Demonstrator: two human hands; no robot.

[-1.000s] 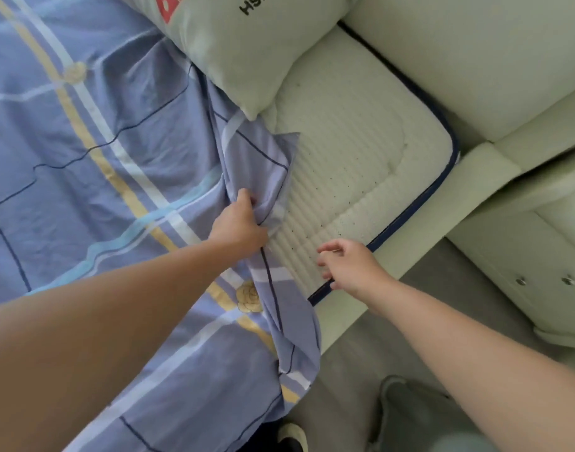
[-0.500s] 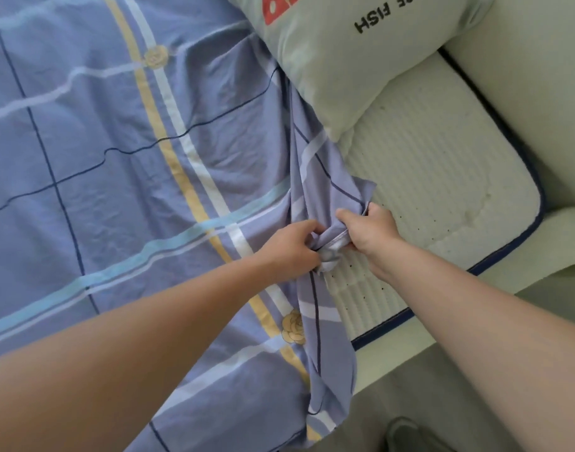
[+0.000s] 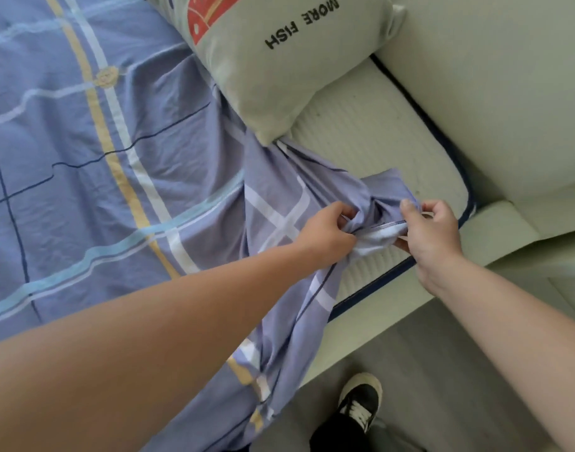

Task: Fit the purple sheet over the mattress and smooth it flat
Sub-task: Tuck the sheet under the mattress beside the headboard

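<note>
The purple sheet, striped in yellow, white and light blue, lies over most of the mattress. The white quilted mattress with dark blue piping is bare at its near right corner. My left hand grips a bunched fold of the sheet's hem. My right hand pinches the same hem a little to the right, and the pale underside of the sheet is stretched between them above the bare corner. The sheet's lower edge hangs down over the bed's side.
A pale green pillow printed "MORE FISH" lies on the sheet and mattress at the top. A cream bed frame and headboard border the corner. My black shoe stands on the grey floor.
Both hands have carried the bunched hem to the right, out over the bare mattress corner, and have moved apart along it. One second ago the right hand held nothing.
</note>
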